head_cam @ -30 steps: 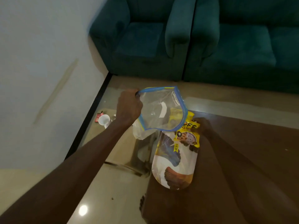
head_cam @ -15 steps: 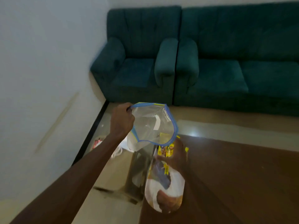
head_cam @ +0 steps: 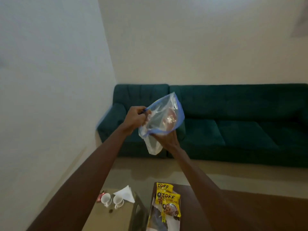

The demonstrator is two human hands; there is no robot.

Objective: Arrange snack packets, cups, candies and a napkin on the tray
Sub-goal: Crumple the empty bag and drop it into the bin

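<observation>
Head view. Both arms are raised in front of the sofa (head_cam: 233, 130), well above the table (head_cam: 250, 212). The left hand (head_cam: 135, 118) pinches the blue-edged rim of a clear zip bag (head_cam: 160, 124) at its near corner, fingers curled tight on the seal. The right hand (head_cam: 166, 139) is under the bag's lower edge, fingers closed on the plastic; judged: the two grips hold the mouth wide so the contents can be reached or tipped out. Something pale and rounded shows through the film; cannot tell what it is.

Task items below: two yellow snack packets (head_cam: 168, 200) lie overlapping on the printed tray (head_cam: 160, 220), which sits at the table's left edge. Off the tray, on the lower glass surface (head_cam: 103, 219) to the left, stand two white cups (head_cam: 111, 200) side by side, a folded white napkin (head_cam: 125, 194) just behind them, and a small red wrapper (head_cam: 100, 196), likely a candy, beside the left cup.

Judgement: packets placed; cups, napkin and candies not yet on the tray. The bag is held high and clear of the table, probably to check or empty it.
</observation>
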